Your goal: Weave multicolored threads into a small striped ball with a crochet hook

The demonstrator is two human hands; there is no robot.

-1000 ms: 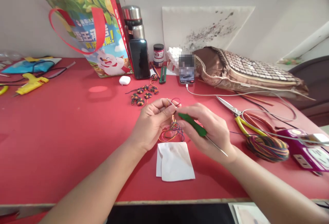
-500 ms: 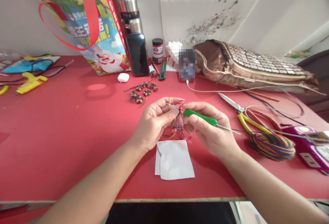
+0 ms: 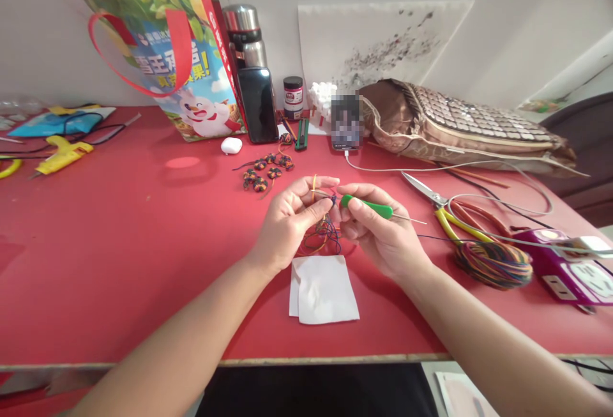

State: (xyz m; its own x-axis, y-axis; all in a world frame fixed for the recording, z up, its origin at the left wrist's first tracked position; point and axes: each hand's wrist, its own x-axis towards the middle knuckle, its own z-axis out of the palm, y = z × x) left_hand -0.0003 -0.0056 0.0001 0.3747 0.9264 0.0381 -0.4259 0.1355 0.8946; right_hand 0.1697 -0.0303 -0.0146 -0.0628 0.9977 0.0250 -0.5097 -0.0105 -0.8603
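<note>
The green-handled hook (image 3: 372, 207) is gripped in the right hand (image 3: 385, 228), its thin shaft sticking out at both ends. The multicoloured thread work (image 3: 334, 200) is pinched between thumb and fingers of the left hand (image 3: 290, 219), at the hook's tip; it is small, dark blue (its finer detail is hidden by the fingers), with loose strands tangled below. Beyond, the printed bag (image 3: 191, 72) is stood upright, its contents unseen; the lidded jar (image 3: 294, 98) is closed.

Even, fairly bright light leaves soft shadows beneath the left hand (image 3: 287, 219); fine threads (image 3: 323, 235) beside it blur.
</note>
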